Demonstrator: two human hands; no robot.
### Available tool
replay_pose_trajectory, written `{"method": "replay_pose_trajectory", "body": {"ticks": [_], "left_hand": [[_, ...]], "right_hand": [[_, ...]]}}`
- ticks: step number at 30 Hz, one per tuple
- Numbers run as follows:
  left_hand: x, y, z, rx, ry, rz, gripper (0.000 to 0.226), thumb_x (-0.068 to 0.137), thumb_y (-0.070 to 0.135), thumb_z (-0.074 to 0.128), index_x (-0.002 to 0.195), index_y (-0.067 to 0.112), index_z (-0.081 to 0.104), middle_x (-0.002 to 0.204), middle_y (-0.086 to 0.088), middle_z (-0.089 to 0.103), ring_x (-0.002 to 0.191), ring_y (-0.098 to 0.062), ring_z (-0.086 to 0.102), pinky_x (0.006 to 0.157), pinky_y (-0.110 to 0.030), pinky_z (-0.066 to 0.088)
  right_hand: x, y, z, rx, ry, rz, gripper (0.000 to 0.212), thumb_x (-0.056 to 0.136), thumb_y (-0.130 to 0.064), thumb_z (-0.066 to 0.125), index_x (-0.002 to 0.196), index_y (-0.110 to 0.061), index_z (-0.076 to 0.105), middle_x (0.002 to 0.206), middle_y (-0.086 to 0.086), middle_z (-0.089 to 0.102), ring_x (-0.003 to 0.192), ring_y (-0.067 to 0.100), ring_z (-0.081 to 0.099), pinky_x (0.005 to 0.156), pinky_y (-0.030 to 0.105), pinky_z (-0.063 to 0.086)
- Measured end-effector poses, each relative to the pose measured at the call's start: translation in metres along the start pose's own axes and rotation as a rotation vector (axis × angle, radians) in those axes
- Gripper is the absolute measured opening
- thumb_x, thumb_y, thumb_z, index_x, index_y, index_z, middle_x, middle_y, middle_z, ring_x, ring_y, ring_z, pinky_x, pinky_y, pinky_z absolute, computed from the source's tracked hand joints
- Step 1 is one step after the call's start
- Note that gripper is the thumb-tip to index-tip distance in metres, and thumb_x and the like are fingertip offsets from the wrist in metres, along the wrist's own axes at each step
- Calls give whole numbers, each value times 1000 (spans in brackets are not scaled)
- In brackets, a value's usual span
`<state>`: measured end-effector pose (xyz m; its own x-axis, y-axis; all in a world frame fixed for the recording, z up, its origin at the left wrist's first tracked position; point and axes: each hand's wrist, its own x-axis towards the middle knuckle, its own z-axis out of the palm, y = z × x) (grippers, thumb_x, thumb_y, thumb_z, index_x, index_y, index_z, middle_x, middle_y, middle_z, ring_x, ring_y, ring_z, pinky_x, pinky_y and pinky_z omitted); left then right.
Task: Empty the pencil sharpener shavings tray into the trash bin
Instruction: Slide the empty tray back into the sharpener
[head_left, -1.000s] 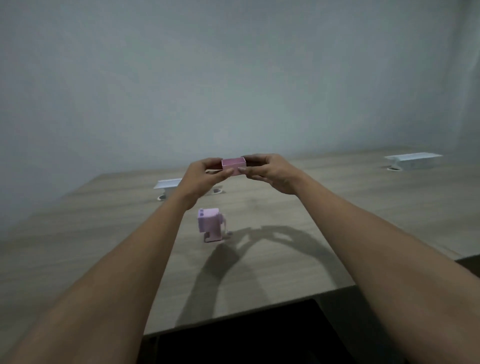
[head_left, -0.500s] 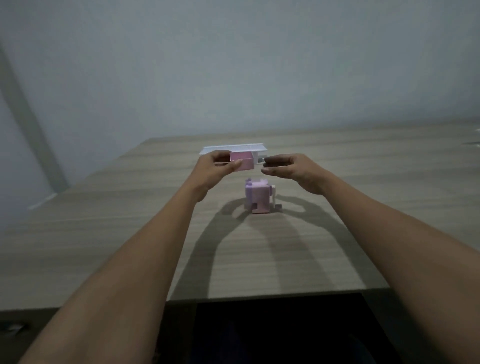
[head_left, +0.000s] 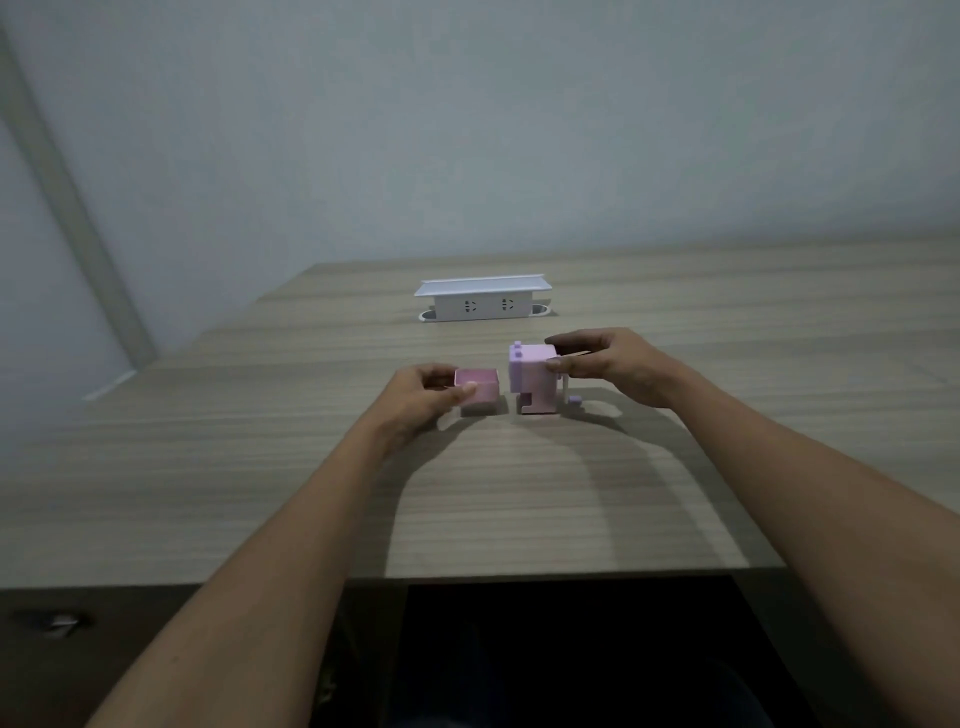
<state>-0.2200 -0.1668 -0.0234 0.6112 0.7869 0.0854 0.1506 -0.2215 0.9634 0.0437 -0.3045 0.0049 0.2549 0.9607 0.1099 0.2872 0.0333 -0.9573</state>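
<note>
A small pink shavings tray (head_left: 480, 389), open side up, is pinched in my left hand (head_left: 423, 397) just above the wooden table. Right beside it stands the lilac and pink pencil sharpener (head_left: 535, 379), upright, with its crank on the right side. My right hand (head_left: 608, 366) grips the sharpener's upper right side, thumb and fingers around it. The tray's inside looks bare, though it is too small to be sure. No trash bin is in view.
A white socket box (head_left: 480, 299) with a raised lid stands on the wooden table (head_left: 260, 467) behind the sharpener. The table's near edge runs across the lower frame, with dark space below. A grey wall rises behind.
Both hands came down from in front of the socket box. My left hand carried the tray down beside the sharpener, and my right hand, empty half a second ago, took hold of the sharpener.
</note>
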Motion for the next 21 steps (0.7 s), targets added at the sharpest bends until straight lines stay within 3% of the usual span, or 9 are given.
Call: {"method": "replay_pose_trajectory", "body": {"ticks": [5,11,15,21], "left_hand": [[-2,-7,10,9,-55,15,46,80,12,82,123,1,68,116,-18,74,93,-17,71,86,-23,57],[-1,-8,12,21,-41,37,46,82,10,80,124,-1,67,116,-18,74,93,-16,70,72,-10,56],[2,-9,16,22,-18,38,46,82,7,79,124,-5,65,117,-22,73,89,-18,69,68,-10,56],[5,-7,17,26,-45,14,48,80,11,82,124,-1,66,116,-20,74,92,-19,70,73,-17,56]], "right_hand": [[-1,2,3,7,7,-17,52,84,-10,79,133,-5,65,128,10,71,121,23,66,98,28,51],[1,4,4,22,9,-15,48,84,-10,79,130,-7,66,127,11,72,115,20,68,106,34,50],[1,5,5,42,2,-7,51,85,-11,78,134,-5,64,130,13,70,124,25,65,101,31,51],[-3,3,7,78,5,-2,48,88,-7,74,134,-6,62,132,14,67,112,20,66,96,26,51]]}}
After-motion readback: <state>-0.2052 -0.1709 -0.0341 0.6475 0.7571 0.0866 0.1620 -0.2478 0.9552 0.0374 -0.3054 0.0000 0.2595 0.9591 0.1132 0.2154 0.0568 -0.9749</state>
